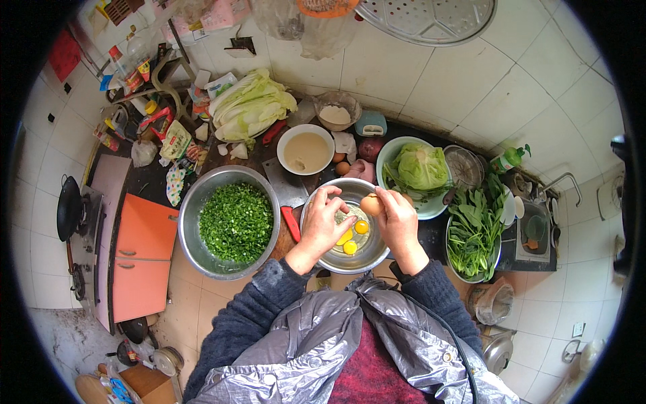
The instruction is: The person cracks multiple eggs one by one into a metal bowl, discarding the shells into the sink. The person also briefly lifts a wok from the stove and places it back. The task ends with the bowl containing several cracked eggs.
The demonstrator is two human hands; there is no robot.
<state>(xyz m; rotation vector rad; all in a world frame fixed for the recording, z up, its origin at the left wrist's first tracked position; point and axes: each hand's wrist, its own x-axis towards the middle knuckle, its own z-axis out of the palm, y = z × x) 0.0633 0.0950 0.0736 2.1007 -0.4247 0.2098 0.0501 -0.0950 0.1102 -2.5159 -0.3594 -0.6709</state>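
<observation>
A brown egg (372,205) is held in the fingers of my right hand (399,220), above the right side of a stainless steel bowl (371,258). Over the bowl's left side is my left hand (323,222), its thumb and fingers apart, with nothing seen in it. Clear egg white and several yolks (361,227) lie in the bowl; one yolk looks spread out, partly behind my left thumb. Just left of this bowl shows the red handle (290,224) of a knife with a broad blade (285,180). Another brown, rounded shape sits behind my right fingers, mostly hidden.
A large metal bowl (275,237) of chopped greens stands left. Behind are a white bowl (281,160) of beige liquid, eggs (342,168) and a napa cabbage (252,106). Rightward stand a pale green bowl (429,214) with a round cabbage (421,165), leafy greens (472,232) and a sink (534,227).
</observation>
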